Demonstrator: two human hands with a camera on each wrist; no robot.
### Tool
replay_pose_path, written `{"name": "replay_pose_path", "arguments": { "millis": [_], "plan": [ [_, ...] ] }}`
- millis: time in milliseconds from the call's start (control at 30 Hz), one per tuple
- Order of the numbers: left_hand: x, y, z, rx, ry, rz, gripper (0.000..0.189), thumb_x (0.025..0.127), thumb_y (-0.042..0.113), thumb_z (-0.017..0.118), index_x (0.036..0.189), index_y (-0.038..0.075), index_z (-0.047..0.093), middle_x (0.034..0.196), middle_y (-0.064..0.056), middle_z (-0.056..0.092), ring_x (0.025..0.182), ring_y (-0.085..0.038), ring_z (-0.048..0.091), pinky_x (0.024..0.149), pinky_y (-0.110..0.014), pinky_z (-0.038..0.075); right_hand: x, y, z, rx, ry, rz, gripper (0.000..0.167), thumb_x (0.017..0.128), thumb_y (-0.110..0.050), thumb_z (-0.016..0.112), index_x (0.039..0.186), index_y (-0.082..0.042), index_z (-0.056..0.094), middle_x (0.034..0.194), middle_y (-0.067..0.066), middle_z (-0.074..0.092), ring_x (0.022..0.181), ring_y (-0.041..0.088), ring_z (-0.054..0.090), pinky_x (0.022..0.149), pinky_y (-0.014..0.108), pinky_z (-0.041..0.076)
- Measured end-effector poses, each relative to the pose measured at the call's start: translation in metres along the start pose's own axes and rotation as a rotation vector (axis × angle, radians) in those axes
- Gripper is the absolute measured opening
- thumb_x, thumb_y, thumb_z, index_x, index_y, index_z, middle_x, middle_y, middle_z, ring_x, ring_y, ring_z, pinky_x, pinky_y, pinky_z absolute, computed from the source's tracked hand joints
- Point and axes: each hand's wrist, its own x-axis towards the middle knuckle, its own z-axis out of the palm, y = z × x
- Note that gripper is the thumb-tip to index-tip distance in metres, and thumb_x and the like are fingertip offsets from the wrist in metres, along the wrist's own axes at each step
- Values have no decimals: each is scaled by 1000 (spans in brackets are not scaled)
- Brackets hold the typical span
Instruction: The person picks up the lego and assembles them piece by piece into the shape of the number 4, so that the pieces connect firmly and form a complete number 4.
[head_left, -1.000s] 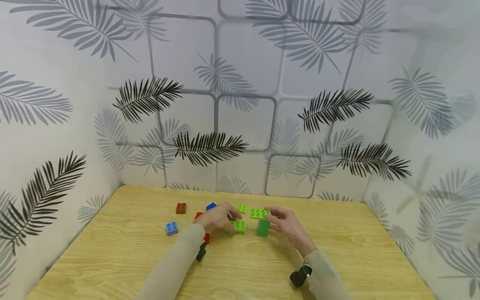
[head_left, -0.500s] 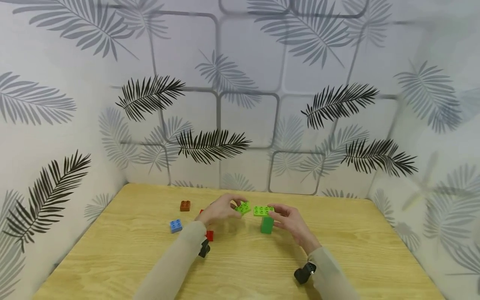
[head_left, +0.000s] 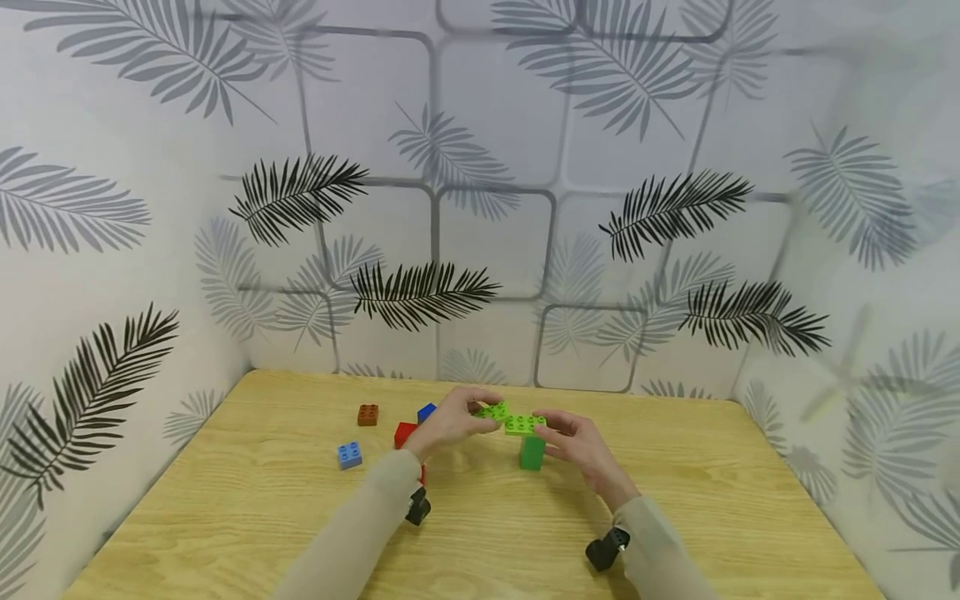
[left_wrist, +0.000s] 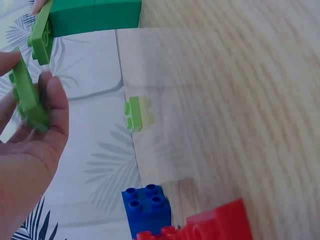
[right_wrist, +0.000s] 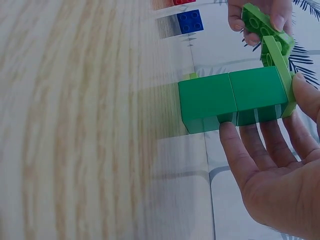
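Note:
My left hand [head_left: 453, 422] pinches a lime-green toy brick [left_wrist: 29, 95] between thumb and fingers, raised and tilted above the table. Just right of it in the head view, another lime brick [head_left: 522, 425] lies across the top of a stack of two dark green bricks [right_wrist: 232, 97] and juts out to the left. My right hand [head_left: 581, 450] grips that stack from the right, thumb at the lime brick and fingers along the green side. The ends of the two lime bricks overlap in the right wrist view. Some fingertips of my left hand are hidden behind its brick.
A small lime brick [left_wrist: 134, 114] stands on the table [head_left: 480, 533] behind the hands. To the left lie a dark blue brick [head_left: 426, 412], a red one [head_left: 405, 434], a brown one [head_left: 367, 415] and a light blue one [head_left: 349, 455]. More red [head_left: 422, 475] shows beside my left wrist.
My left hand has picked up the lime brick from the table, lifted it and brought it right, close to the stack. My right hand keeps its hold with little movement.

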Motion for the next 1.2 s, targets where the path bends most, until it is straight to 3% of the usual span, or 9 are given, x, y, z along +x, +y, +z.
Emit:
{"name": "replay_pose_path", "arguments": {
  "millis": [233,333,467,633,833,1067,1200],
  "plan": [
    [1,-1,9,-17,-19,44,40,90,21,72,129,14,65,129,-8,62,76,-17,61,79,-56,54,-1,2,-1,0,-7,-3,46,93,-25,69,134,-5,60,126,14,62,105,16,64,94,41,54],
    [2,0,12,3,-18,54,40,90,23,72,129,16,65,130,-5,62,87,-16,60,78,-47,55,-1,1,0,-4,-3,1,46,93,-24,69,134,-5,60,127,15,61,106,16,64,94,41,54],
    [3,3,16,23,-12,39,40,90,27,72,129,21,65,133,-1,61,110,-18,58,86,-37,53,-3,0,1,-8,2,2,45,93,-25,69,132,-5,61,127,16,61,106,17,64,94,42,54],
    [8,4,20,36,-19,38,39,90,29,72,128,22,66,132,-1,62,125,-23,54,102,-46,47,-4,-1,1,-1,11,6,42,93,-25,68,132,-9,62,126,13,62,107,18,64,95,44,53],
    [10,5,22,78,-33,20,40,91,31,71,130,22,65,134,1,61,128,-23,53,103,-46,46,-4,-2,0,0,5,6,45,94,-25,68,134,-8,60,127,13,61,108,17,64,97,45,52],
    [10,6,23,-10,-34,-33,35,95,33,65,128,22,67,131,-3,63,98,-38,64,82,-54,54,-3,-2,1,1,3,-1,44,95,-23,66,135,-6,59,127,15,60,109,19,63,99,47,51],
    [10,6,25,-39,-25,-20,33,95,31,66,126,20,68,123,-4,67,91,-41,64,81,-56,54,-3,-1,1,-6,15,-2,43,94,-24,67,133,-6,60,125,14,62,108,18,64,97,46,52]
  ]
}}
